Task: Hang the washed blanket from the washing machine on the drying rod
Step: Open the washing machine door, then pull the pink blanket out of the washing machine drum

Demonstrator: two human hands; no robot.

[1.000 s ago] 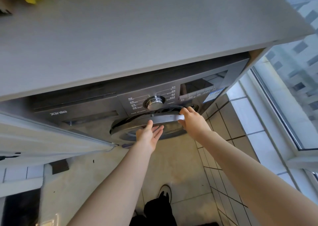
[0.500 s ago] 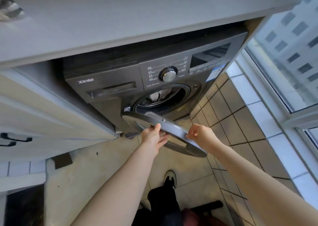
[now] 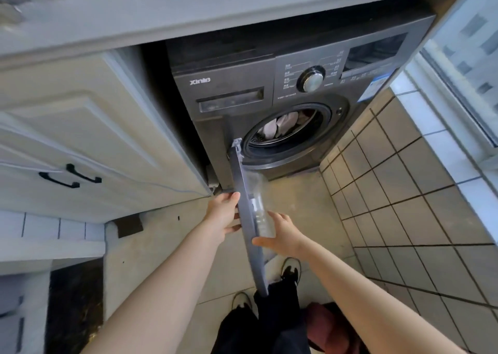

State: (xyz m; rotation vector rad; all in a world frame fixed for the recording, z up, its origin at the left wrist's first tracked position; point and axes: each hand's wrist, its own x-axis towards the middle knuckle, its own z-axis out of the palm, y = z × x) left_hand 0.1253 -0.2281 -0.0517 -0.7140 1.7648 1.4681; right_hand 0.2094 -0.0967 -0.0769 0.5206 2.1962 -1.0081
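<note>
The washing machine [image 3: 296, 89] is seen tucked under a countertop [image 3: 188, 9], and its round door [image 3: 249, 219] is swung out toward the viewer, seen nearly edge-on, hinged at the left of the opening. The door is held from both sides: the left hand [image 3: 222, 216] is laid against its outer face with fingers extended, and the right hand [image 3: 280, 232] is placed at its inner, glass side, thumb under the rim (whether the fingers are curled round the edge cannot be told). The blanket [image 3: 283, 124] is seen as pale folded cloth inside the drum, beyond and above both hands, up and to the right of them along the line of the door. The right hand is judged the nearer to the opening, since it lies on the drum side of the door, while the left is shut off from it by the door itself. No long axis can be made out, as the cloth is bunched. Most of the blanket is hidden in the dark drum, and the drying rod is not shown anywhere in view.
</note>
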